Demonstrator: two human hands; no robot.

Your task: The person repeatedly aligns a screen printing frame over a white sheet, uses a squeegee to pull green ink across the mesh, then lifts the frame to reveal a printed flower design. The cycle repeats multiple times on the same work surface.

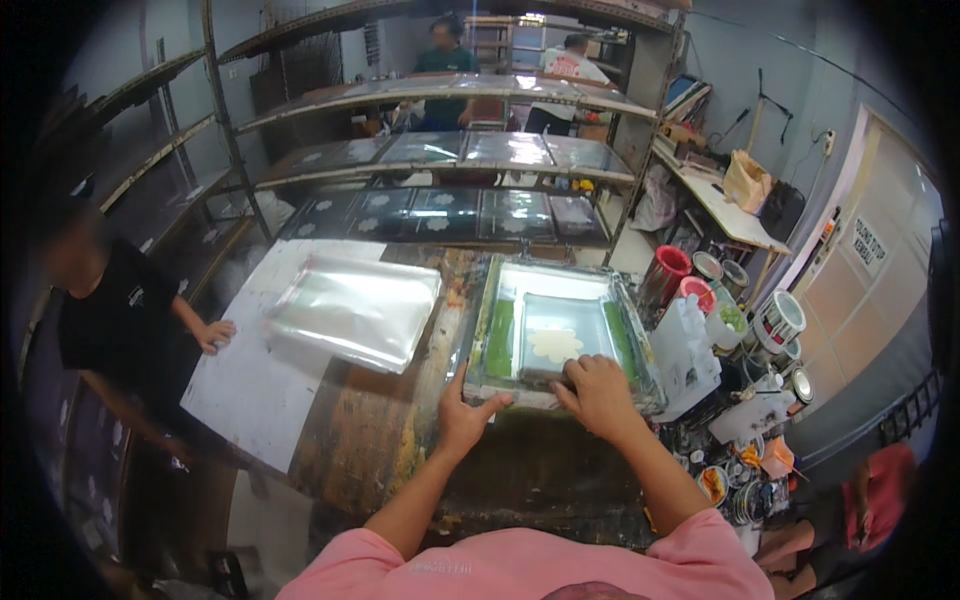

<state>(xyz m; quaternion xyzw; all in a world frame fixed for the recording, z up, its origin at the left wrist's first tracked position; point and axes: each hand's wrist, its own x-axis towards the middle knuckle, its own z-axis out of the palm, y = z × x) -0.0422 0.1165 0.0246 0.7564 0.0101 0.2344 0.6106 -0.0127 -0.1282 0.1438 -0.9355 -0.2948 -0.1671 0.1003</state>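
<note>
A screen-printing frame [503,396] lies on the stained wooden table in front of me. Its mesh has green borders [499,335] and a pale flower shape [553,345] in the middle. My left hand [466,415] grips the near left corner, thumb along the near rail and index finger up the side. Over the near rail, right of the middle, my right hand [600,393] is closed with curled fingers reaching inside. A narrow greyish bar [538,377] shows beside those fingers; its kind is unclear. Left of the frame lies a shiny stack of clear sheets [360,310].
A person in black [120,300] rests a hand on the white board [250,390] at left. Racks with flower-printed sheets [435,212] stand beyond the table. Paint pails [668,270] and a white jerrycan [683,360] crowd the right side. Others are in the background and lower right.
</note>
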